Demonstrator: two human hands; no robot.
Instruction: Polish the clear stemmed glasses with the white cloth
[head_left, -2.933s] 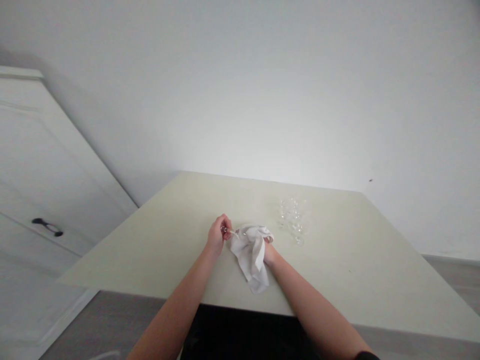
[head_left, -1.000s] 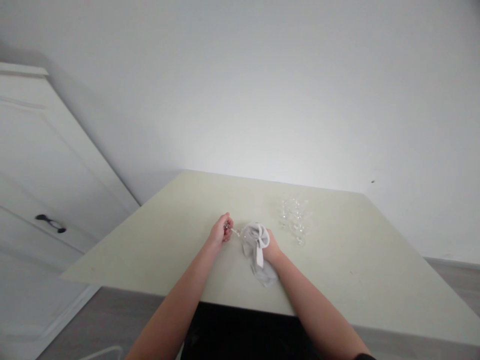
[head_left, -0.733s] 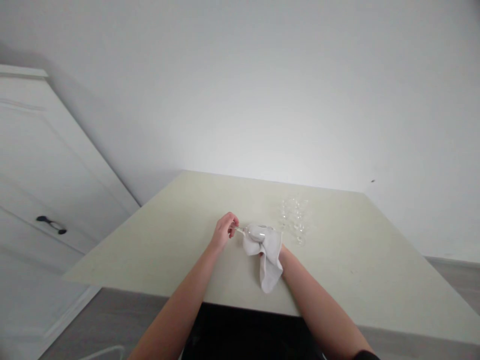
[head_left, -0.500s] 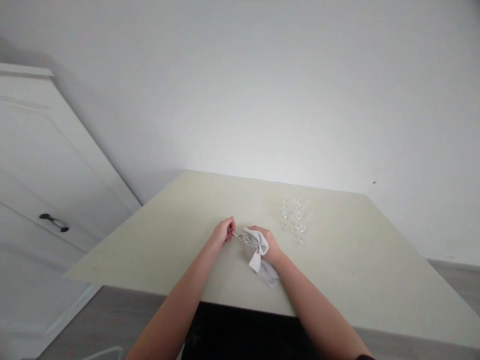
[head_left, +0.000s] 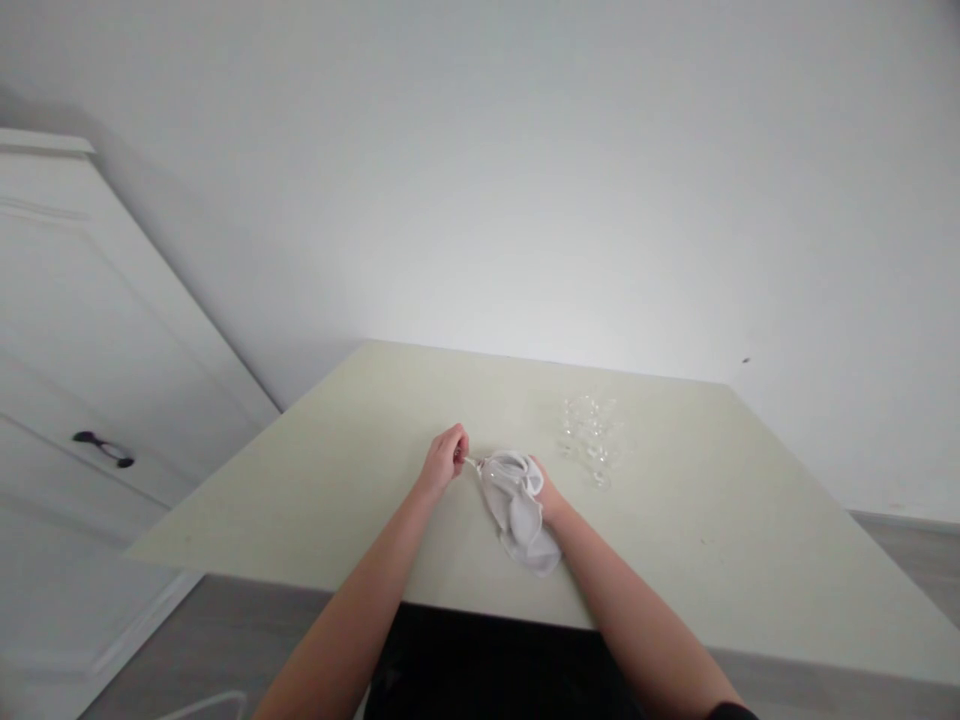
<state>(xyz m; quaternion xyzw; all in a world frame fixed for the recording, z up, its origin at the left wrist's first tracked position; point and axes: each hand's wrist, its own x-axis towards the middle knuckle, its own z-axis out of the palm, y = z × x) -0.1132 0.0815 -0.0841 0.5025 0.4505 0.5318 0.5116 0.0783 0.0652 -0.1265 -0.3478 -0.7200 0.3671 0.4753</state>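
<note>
Fingers closed, my left hand [head_left: 448,455] pinches the thin end of a small clear stemmed glass [head_left: 490,474], which lies sideways between my hands. A white-grey cloth [head_left: 519,510] covers much of the glass's bowl, its loose end hanging down toward the table's front. My right hand [head_left: 549,490] is behind the cloth and grips it around the bowl; most of its fingers are hidden. To the right of that hand, a group of several small clear glasses [head_left: 592,430] stands close together on the table.
The pale table [head_left: 360,430] reaches back to a white wall [head_left: 525,200]. On the left stands a white cabinet [head_left: 97,330] with a dark handle [head_left: 103,449]. Near the table's front edge is my black clothing [head_left: 502,660].
My right hand has turned around the glass, and the cloth has shifted, its folds opening and spreading downward. My left hand keeps its pinch in nearly the same place.
</note>
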